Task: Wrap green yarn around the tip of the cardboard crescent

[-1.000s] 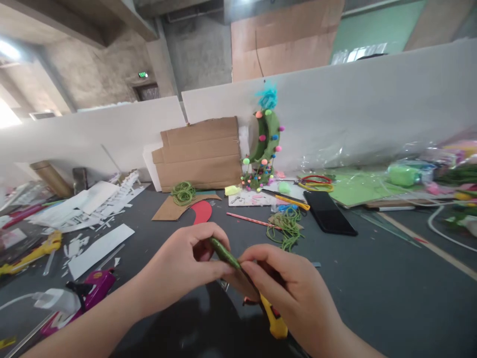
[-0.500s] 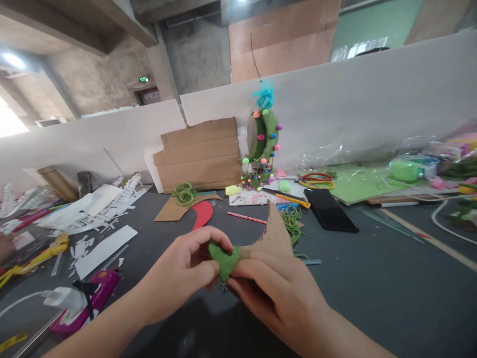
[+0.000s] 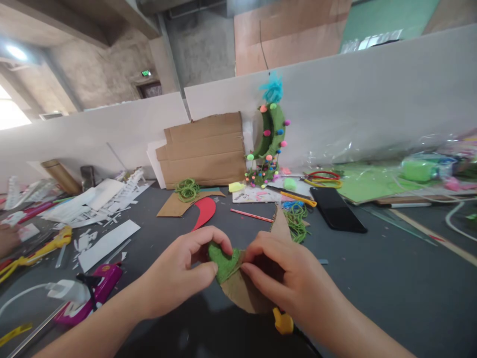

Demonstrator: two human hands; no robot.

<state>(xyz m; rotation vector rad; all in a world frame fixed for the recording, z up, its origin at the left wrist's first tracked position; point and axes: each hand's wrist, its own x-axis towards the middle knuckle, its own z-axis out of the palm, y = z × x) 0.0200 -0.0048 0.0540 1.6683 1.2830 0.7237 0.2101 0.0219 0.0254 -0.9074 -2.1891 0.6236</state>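
Observation:
A curved cardboard piece (image 3: 249, 293) is held over the table, one end wrapped in green yarn (image 3: 223, 264). My left hand (image 3: 186, 276) is closed around the wrapped end, thumb in front and fingers behind. At the edge of the wrapping, my right hand (image 3: 286, 271) pinches the green yarn with thumb and forefinger. The pointed far end of the cardboard shows behind my right hand. Loose green yarn (image 3: 297, 219) lies tangled just beyond it. Below my right hand a yellow object (image 3: 283, 321) with a black cord is partly hidden.
Ahead stands a green crescent decoration with pompoms (image 3: 276, 132), beside a cardboard sheet (image 3: 204, 151). A phone (image 3: 337, 209), a cutter (image 3: 298, 197) and scissors (image 3: 324, 177) lie to the right. Leftward are a purple power strip (image 3: 106, 283), paper scraps, a yellow glue gun (image 3: 55, 242) and another person's hand (image 3: 8, 238).
My right hand has shifted from gripping the cardboard to pinching yarn at the wrapping's edge. The cardboard has turned, its broad curve now showing lower. A yellow object has come into view.

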